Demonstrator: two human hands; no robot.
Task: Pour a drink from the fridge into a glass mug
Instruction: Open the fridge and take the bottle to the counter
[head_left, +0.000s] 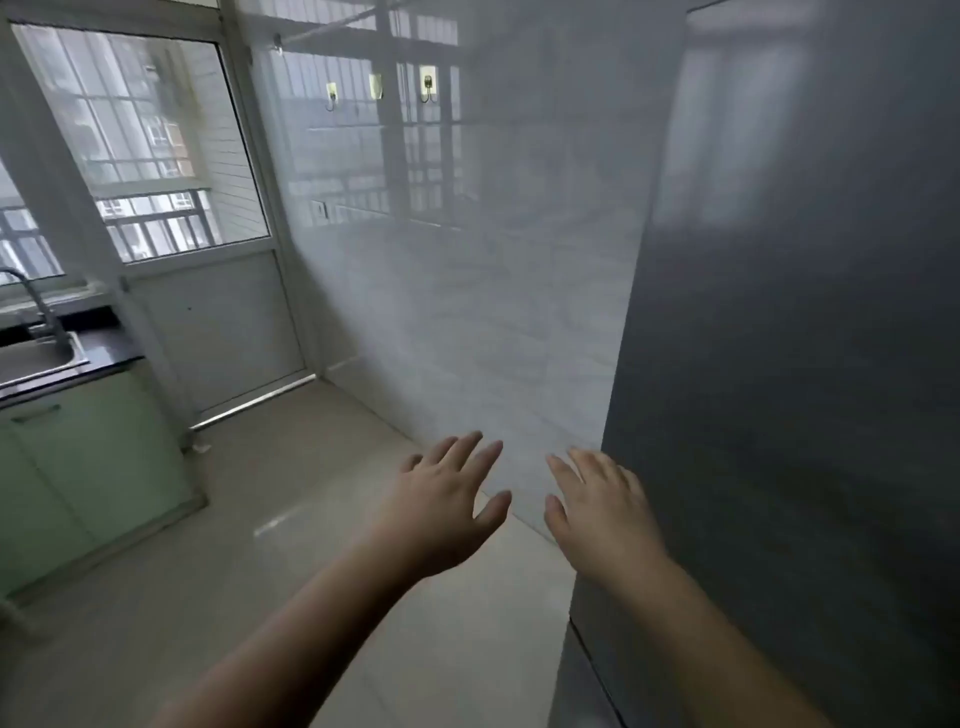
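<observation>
Both the left hand (441, 501) and right hand (597, 506) are held spread and empty, so the grey fridge (789, 364) door edge probably should be gripped first, no yanking.

Ahead of me a glossy white tiled wall (467, 291) mirrors the barred window (140, 150) at my left. Three hooks (379, 88) hang high on it. Below the window stands a white door panel (218, 332). A steel sink (36, 356) with faucet (36, 301) sits in a dark counter (111, 343) over pale green cabinets (88, 467). The floor (260, 545) is beige tile, in soft daylight.
</observation>
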